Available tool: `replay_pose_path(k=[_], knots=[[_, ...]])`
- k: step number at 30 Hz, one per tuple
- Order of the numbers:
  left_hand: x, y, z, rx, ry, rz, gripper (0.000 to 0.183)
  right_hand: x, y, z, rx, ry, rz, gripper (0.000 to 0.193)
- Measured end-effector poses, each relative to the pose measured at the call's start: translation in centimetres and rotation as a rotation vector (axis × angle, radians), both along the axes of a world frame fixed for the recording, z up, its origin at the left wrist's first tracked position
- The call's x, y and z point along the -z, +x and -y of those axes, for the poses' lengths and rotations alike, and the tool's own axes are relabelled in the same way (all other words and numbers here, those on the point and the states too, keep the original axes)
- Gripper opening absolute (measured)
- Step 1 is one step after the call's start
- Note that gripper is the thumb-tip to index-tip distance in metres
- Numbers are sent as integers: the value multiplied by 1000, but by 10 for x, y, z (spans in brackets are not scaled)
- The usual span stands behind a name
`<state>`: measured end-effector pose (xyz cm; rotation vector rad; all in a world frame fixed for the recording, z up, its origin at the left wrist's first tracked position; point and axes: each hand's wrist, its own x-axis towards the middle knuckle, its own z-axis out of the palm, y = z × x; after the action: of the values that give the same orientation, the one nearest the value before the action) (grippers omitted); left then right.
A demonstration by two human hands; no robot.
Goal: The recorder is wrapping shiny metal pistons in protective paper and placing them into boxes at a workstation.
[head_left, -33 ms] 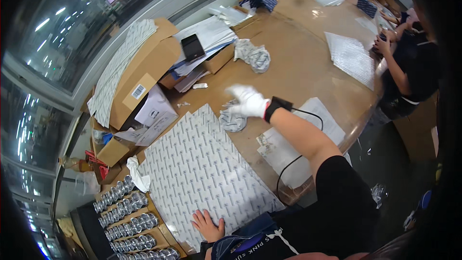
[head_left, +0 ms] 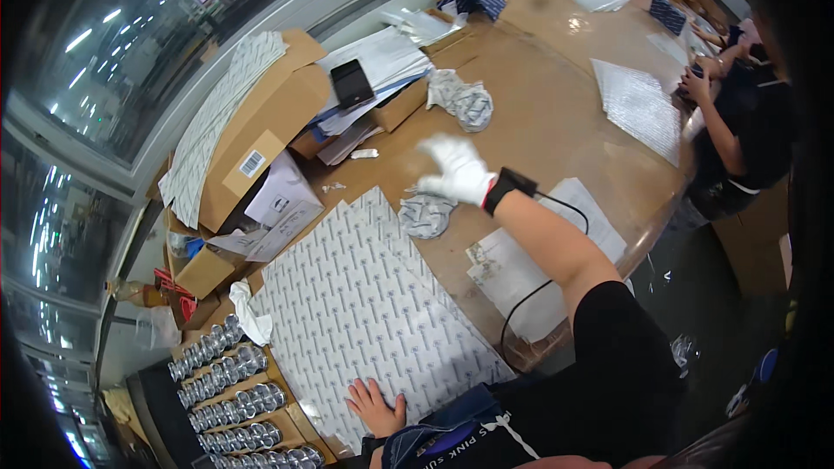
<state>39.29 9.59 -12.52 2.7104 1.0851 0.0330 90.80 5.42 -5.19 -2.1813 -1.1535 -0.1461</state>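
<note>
My bare left hand [head_left: 376, 408] lies flat with fingers spread on a stack of white printed paper sheets [head_left: 365, 295] at the table's near side. In a white glove, my right hand [head_left: 456, 171] is raised over the table, thumb apart from the fingers and nothing in it; its fingertips are blurred. Just below it sits a crumpled ball of the printed paper [head_left: 426, 217]. A black band with a cable circles my right wrist. Left of the sheets, several shiny ribbed metal shafts [head_left: 230, 373] lie in rows on cardboard.
A large cardboard box [head_left: 261, 135] holding printed sheets stands at the left. Behind it, a black tablet-like device [head_left: 351, 84] rests on papers. Another paper ball [head_left: 460, 100] lies farther back. Loose white sheets [head_left: 547, 265] are under my right forearm. A co-worker [head_left: 738, 122] works at the right edge.
My right hand has shifted slightly up and to the right, and its thumb now shows farther from the fingers. My left hand stays in place on the sheets.
</note>
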Motion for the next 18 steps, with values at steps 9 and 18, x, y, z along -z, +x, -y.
replay_pose_path(k=[9,18], knots=[[4,-6,-1,-6,-32,-73,77,12,108,1,564,-343,120,82],[6,-10,-2,-14,-45,-86,76,28,175,37,640,-274,137,69]])
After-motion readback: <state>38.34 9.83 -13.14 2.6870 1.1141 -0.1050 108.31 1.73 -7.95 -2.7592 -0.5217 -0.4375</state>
